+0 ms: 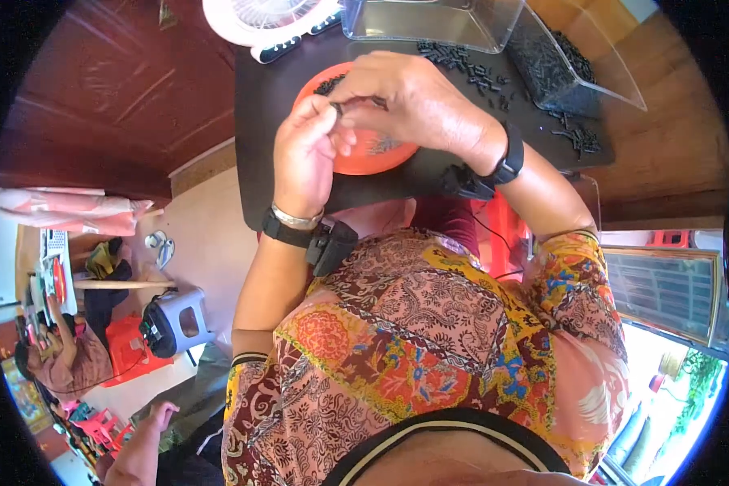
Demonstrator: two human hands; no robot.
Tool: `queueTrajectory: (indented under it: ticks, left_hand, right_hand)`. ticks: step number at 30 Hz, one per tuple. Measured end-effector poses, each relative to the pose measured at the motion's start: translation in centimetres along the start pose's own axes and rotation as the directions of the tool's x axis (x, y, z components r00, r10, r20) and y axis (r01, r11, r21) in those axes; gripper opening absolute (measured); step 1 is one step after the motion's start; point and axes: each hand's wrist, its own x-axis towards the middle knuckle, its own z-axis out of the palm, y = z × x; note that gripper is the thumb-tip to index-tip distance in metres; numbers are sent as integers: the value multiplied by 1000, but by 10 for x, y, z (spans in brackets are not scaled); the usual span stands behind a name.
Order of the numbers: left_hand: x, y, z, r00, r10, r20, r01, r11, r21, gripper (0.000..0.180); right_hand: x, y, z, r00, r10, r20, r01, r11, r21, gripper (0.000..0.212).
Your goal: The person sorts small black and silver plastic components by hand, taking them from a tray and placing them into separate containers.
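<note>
Over a round orange basin (364,164) my two hands meet, fingertips close together. Between finger and thumb, my left hand (306,150) pinches a small black piece (336,108). The fingers of my right hand (405,93) are bent in toward that same piece; its fingertips are partly hidden, and a dark bit shows near them. Inside the basin lie black pieces (330,84) at the far left and thin silvery pins (381,145) below my right hand.
On the dark table (275,182), small black pieces (470,66) lie scattered. A clear bin (543,73) holds many more; another clear tub (429,34) stands beside it. A pale fan (267,12) is at the far left. Other people (81,356) sit on the left.
</note>
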Motion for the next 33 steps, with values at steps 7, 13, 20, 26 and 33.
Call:
queueTrajectory:
  ticks: [7,13,20,26,33]
  left_hand:
    - [-7,4,4,995,83,58,-77,993,-91,17]
    - [-39,13,-43,993,114,-40,-116,992,-47,15]
    - [-54,3,-58,989,101,-111,-100,995,8,16]
    - [-67,-11,-55,988,22,-153,-24,1000,-10,16]
    - [-76,-18,-56,986,-27,-165,17,998,-60,17]
  right_hand:
    - [-20,20,-32,995,97,-10,-97,995,-36,15]
    - [-66,34,-36,898,440,-3,-438,894,-92,12]
    - [-37,33,40,958,253,137,-256,966,11,16]
    - [-12,58,65,935,308,176,-267,938,-219,18]
    - [-10,71,74,911,316,266,-225,920,-320,13]
